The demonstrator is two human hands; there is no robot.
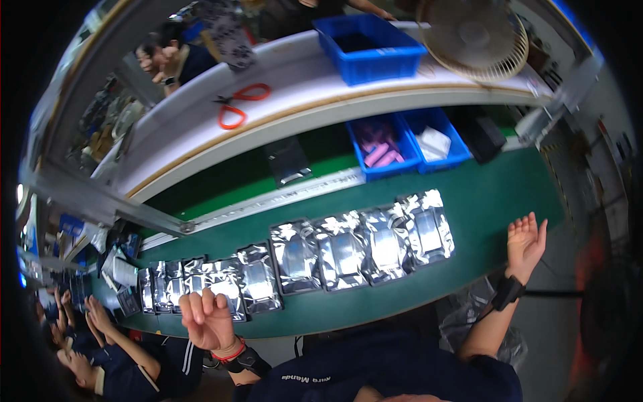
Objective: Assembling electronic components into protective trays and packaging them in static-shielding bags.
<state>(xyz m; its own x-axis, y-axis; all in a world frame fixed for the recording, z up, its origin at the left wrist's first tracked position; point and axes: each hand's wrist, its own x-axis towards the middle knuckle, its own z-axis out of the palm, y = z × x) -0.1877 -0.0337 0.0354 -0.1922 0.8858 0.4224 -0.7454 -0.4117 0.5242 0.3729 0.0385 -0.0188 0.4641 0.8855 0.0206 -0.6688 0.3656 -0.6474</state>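
My left hand (206, 321) is raised in front of the green workbench (335, 308), its fingers loosely bent and holding nothing. Behind it runs a row of several flat dark packages with shiny clear wrapping, the nearest one partly hidden by the hand. To the right of centre lie larger wrapped packages (383, 246) side by side, touching or overlapping. My right hand (527, 244) is lifted at the bench's right end, palm up, fingers stretched out and empty. Dark bands circle both wrists, with a red cord on the left one.
Orange-handled scissors (234, 110) and a blue bin (368, 50) rest on the raised shelf, beside a round fan (479, 37). Below it are blue bins (382, 161) with pink and white items. Other people (127, 355) sit along the bench at left.
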